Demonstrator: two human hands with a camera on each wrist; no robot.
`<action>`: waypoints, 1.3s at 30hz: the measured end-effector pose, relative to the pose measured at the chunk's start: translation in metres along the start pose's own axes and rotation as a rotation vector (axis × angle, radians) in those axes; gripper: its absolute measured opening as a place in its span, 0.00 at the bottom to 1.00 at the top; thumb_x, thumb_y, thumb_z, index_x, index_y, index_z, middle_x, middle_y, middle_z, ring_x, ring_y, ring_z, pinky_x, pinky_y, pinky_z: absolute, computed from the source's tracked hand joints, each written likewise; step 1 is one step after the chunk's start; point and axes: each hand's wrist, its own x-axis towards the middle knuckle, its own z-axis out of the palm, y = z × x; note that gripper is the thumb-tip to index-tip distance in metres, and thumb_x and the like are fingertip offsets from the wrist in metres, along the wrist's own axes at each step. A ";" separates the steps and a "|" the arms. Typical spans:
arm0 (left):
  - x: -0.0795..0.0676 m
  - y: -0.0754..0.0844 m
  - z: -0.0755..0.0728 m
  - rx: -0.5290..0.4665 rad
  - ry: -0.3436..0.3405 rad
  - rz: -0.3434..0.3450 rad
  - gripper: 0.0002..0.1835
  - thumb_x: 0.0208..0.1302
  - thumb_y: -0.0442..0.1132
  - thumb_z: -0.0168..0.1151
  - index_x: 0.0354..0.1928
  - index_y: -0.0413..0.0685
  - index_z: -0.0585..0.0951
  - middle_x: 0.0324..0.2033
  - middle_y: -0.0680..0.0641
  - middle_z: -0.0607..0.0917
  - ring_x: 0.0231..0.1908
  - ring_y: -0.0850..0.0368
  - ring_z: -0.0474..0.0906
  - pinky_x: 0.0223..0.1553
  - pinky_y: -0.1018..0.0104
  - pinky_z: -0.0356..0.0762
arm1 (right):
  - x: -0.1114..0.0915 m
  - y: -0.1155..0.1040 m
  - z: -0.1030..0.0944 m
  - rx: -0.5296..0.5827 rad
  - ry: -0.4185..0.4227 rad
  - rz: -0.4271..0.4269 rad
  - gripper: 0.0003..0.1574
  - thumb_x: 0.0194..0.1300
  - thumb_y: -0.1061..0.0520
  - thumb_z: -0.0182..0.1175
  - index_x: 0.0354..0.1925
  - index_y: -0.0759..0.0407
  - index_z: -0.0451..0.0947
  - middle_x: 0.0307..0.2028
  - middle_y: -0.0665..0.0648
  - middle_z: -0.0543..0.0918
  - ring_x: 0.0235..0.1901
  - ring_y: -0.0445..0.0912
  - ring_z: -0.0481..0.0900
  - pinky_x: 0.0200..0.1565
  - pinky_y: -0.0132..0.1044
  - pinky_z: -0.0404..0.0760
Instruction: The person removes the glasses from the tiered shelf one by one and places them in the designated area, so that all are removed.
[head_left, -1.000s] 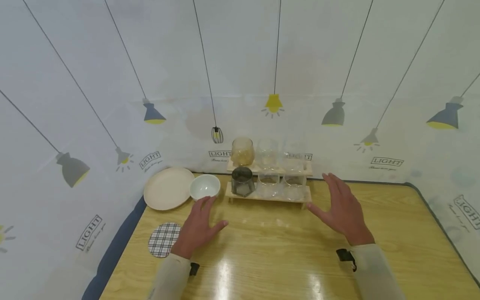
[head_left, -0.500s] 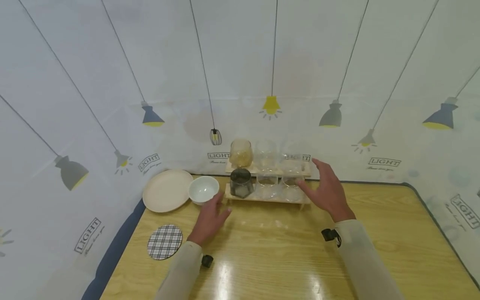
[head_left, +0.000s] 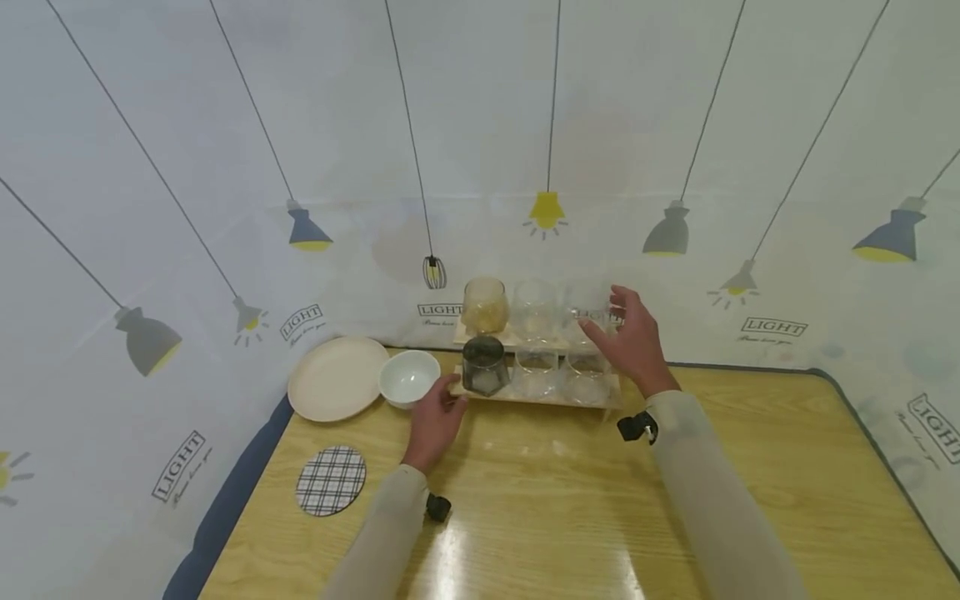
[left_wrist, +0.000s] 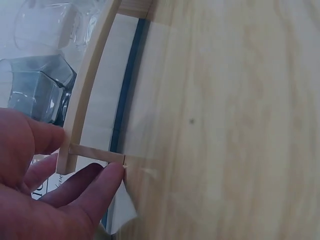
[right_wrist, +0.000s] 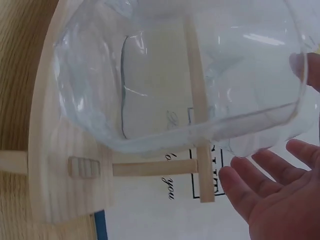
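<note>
A two-tier wooden rack [head_left: 540, 400] holds several drinking glasses. At its left end my left hand [head_left: 435, 417] grips the lower shelf; in the left wrist view thumb and fingers close around the shelf end [left_wrist: 82, 115] and leg. Beside them stands a smoky grey glass [head_left: 485, 367]. My right hand [head_left: 632, 342] is at the upper tier's right end, thumb and fingers spread about a clear glass [head_left: 587, 302]. In the right wrist view, the fingers [right_wrist: 272, 175] lie curved beyond a clear glass [right_wrist: 165, 90]. An amber glass [head_left: 485, 307] sits at upper left.
Left of the rack are a white bowl [head_left: 409, 377] and a beige plate [head_left: 339, 379]. A checked round coaster [head_left: 331, 481] lies nearer on the wooden table [head_left: 540, 500]. A printed fabric wall [head_left: 480, 150] rises behind the rack.
My left hand has moved right from beside the bowl to the rack's left end and taken hold of it. My right hand has moved left and up to the upper clear glass.
</note>
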 end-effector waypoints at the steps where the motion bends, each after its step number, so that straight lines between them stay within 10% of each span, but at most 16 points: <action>1: 0.001 0.001 0.002 0.009 0.013 -0.003 0.22 0.75 0.41 0.65 0.68 0.53 0.79 0.53 0.39 0.89 0.54 0.45 0.89 0.55 0.50 0.86 | 0.002 0.000 0.001 0.016 -0.008 0.021 0.59 0.71 0.31 0.64 0.83 0.56 0.52 0.76 0.68 0.67 0.73 0.64 0.69 0.69 0.63 0.73; 21: 0.012 0.006 0.008 0.057 0.126 -0.042 0.17 0.74 0.42 0.65 0.62 0.54 0.83 0.46 0.42 0.90 0.48 0.47 0.87 0.52 0.47 0.83 | 0.008 0.006 -0.002 0.070 -0.065 0.063 0.61 0.67 0.28 0.67 0.83 0.50 0.53 0.74 0.63 0.71 0.72 0.65 0.71 0.68 0.66 0.73; 39: 0.012 0.002 0.010 0.060 0.138 -0.078 0.18 0.73 0.43 0.66 0.63 0.56 0.83 0.45 0.43 0.89 0.47 0.48 0.86 0.51 0.48 0.82 | -0.033 0.037 -0.056 0.065 0.029 0.158 0.63 0.69 0.30 0.66 0.84 0.54 0.48 0.76 0.64 0.68 0.74 0.66 0.69 0.63 0.66 0.77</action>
